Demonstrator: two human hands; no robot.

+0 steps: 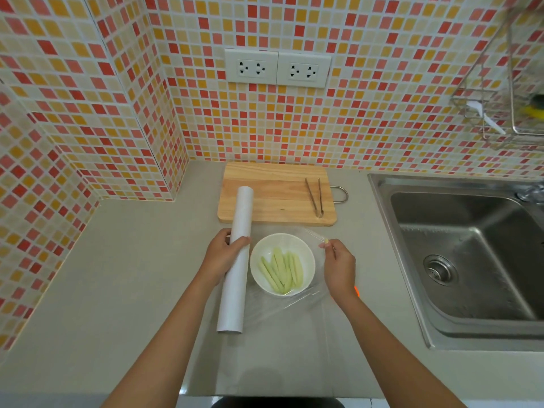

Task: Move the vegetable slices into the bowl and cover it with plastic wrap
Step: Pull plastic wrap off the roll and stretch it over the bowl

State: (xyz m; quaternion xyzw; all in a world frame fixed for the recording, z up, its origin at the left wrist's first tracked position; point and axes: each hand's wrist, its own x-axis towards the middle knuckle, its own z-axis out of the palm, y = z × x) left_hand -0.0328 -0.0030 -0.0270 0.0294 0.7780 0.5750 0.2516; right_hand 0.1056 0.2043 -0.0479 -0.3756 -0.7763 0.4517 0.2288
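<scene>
A white bowl (pixel 306 254) stands on the grey counter and holds several pale green vegetable slices (pixel 281 269). Just left of it, my left hand (pixel 221 256) grips a long white roll of plastic wrap (pixel 238 260) that lies lengthwise on the counter. A clear sheet of plastic wrap (pixel 294 307) stretches from the roll over the bowl toward the right. My right hand (pixel 338 267) pinches the sheet's far edge to the right of the bowl.
A wooden cutting board (pixel 273 195) lies behind the bowl with metal tongs (pixel 315 197) on its right part. A steel sink (pixel 465 254) fills the right side. A wire rack (pixel 506 92) hangs on the tiled wall at the upper right.
</scene>
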